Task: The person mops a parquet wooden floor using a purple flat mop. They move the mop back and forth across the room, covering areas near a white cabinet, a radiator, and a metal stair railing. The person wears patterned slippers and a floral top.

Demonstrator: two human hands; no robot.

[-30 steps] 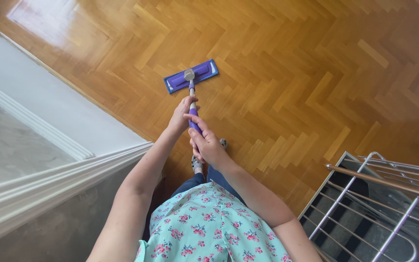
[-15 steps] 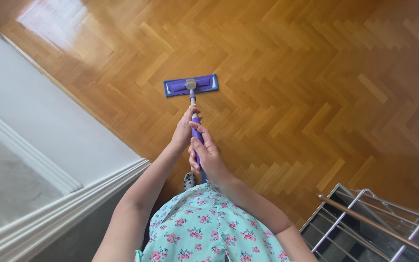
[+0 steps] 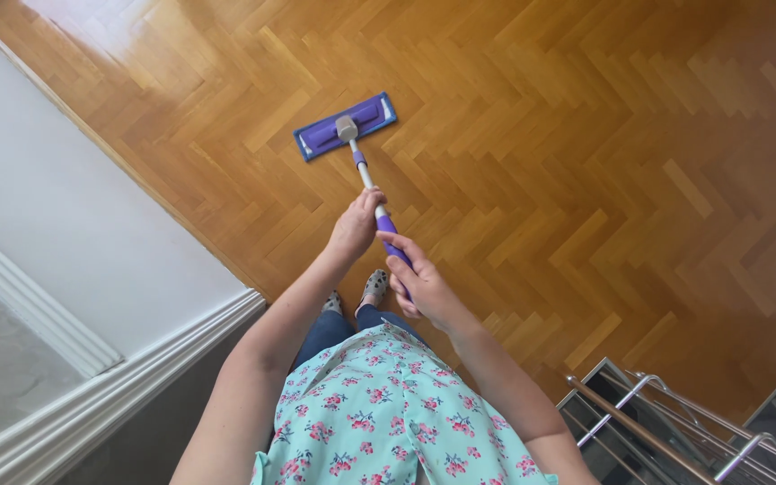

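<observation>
While both hands close on its handle, the flat mop (image 3: 361, 166) lies with its long axis slanting across the parquet floor (image 3: 586, 135), running from the person's body up and slightly leftward, away from them. Its purple rectangular head (image 3: 345, 127) rests flat on the wood at the far end, its own long side set crosswise to the pole and tilted, right end farther away than the left. A grey swivel joint (image 3: 346, 128) sits at the middle of the head where the pole meets it.

Higher on the pole, the left hand (image 3: 357, 227) has its grip wrapped around the pale section just above the purple sleeve. Below it and nearer the body, the right hand (image 3: 419, 283) has its grip clamped on the purple part of the handle; the two hands are close but apart, though the pole's near end seems hidden under the right palm.

Beside the mop head on the left, the floor's edge meets a white wall (image 3: 74, 198) with a moulded trim (image 3: 110, 386) running along it, near but not touching the head. At the lower right corner of the floor stands a metal stair railing (image 3: 657, 431) over dark steps, well apart from the mop. Two patterned shoes (image 3: 374, 287) show on the floor just under the hands, above the floral blouse (image 3: 388, 413).
</observation>
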